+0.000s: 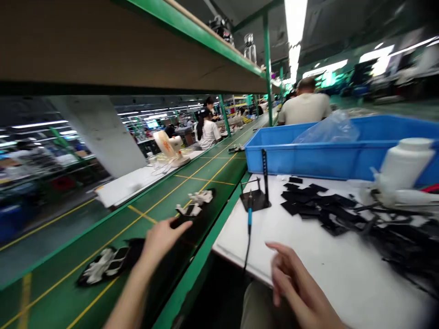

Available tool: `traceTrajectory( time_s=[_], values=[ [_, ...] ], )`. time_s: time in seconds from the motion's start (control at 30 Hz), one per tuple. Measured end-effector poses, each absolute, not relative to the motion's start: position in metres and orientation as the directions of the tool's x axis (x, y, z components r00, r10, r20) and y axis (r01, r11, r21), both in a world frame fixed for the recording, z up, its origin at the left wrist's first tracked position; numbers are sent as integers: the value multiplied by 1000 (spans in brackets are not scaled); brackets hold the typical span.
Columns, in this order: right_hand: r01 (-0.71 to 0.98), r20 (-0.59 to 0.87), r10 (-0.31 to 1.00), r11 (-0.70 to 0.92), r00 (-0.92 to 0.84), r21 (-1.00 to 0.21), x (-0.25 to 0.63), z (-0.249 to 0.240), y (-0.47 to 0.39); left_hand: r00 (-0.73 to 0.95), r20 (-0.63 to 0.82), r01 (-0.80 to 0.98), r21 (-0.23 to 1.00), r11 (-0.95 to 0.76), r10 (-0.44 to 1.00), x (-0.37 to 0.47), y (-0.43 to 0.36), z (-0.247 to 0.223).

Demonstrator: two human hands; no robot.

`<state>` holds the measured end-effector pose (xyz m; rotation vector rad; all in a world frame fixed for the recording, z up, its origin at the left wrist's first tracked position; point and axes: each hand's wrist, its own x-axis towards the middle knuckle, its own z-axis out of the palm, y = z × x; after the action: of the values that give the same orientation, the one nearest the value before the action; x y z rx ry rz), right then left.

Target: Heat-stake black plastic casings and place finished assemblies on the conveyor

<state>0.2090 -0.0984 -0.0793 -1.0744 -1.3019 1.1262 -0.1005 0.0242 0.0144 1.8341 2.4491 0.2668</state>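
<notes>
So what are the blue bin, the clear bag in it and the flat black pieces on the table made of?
Blue bin: probably moulded plastic, smooth and evenly coloured. Clear bag: likely thin plastic film, see-through, crumpled, shiny. Flat black pieces: possibly fabric, matt, but hard to tell.

on the belt (226,171) left of the white table (329,283), our left hand (163,240) partly hides one black-and-white bundle (106,265); we cannot tell whether it touches the other bundle (199,200). at the table's right, black strips (408,242) blur and leave the frame.
</notes>
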Motion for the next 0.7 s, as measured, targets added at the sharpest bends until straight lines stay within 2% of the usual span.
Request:
traceTrajectory(
  time_s=[0.03, 0.13, 0.2, 0.3, 0.4, 0.5, 0.57, 0.7],
  values=[
    [-134, 135, 973, 110, -190, -985, 193, -75, -86, -305, 60, 930, 232, 284, 950, -83, 1, 11],
    [-379, 42, 950, -83, -310, -922, 145, -64, -56, -335, 98, 887, 368, 279, 937, -33, -55, -8],
    [-536, 32, 937, -171, -348, -826, 126, -60, -49, -334, 153, 876, 414, 246, 930, -9, -79, -24],
    [-694, 86, 956, -142, -282, -706, 124, -59, -49, -269, 224, 850, 512, 122, 937, 10, -94, -47],
    [-673, 68, 969, -114, -238, -731, 141, -61, -51, -169, 185, 648, 761, -32, 968, 14, -89, -61],
    [-598, 57, 939, -167, -338, -784, 162, -61, -52, -56, 112, 244, 965, -96, 992, 15, -75, -60],
    [-551, 74, 911, -179, -406, -815, 172, -60, -52, -28, 55, 29, 998, -54, 998, 19, -67, -55],
    [-535, 175, 860, -128, -479, -835, 179, -57, -52, -158, -117, -235, 969, 77, 980, 22, -59, -50]
  ],
)
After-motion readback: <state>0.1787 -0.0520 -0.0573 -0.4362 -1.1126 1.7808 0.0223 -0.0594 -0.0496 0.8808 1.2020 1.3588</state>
